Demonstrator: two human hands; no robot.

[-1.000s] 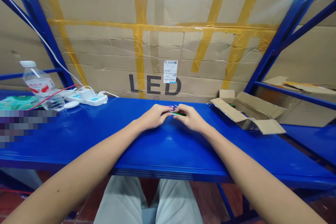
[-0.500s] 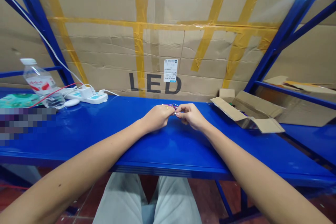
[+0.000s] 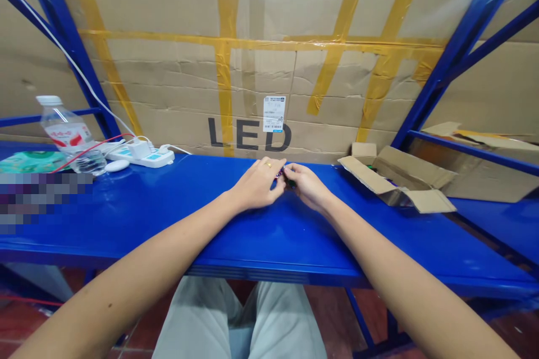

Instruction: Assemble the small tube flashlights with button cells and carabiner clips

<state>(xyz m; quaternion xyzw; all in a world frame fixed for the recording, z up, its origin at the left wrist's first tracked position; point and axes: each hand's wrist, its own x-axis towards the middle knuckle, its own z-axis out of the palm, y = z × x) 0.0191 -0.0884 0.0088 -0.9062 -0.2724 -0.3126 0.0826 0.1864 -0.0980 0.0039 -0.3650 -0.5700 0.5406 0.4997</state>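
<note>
My left hand (image 3: 259, 185) and my right hand (image 3: 309, 187) meet over the middle of the blue table (image 3: 269, 235). Between their fingertips is a small purple and dark piece (image 3: 290, 183), mostly covered and too small to name. My right thumb and fingers pinch its dark side. The left fingers curl around the purple side, with the back of that hand facing up and a ring on one finger.
An open cardboard box (image 3: 389, 176) stands at the right. On the left are a water bottle (image 3: 71, 137), a white power strip (image 3: 155, 157) with cables, and a green packet (image 3: 31, 161). A large taped carton (image 3: 177, 78) forms the back wall; blue rack posts (image 3: 442, 73) flank it.
My left hand has turned and its fingers have lifted and spread a little. The right hand has shifted slightly, and a dark part of the piece now shows at its fingertips.
</note>
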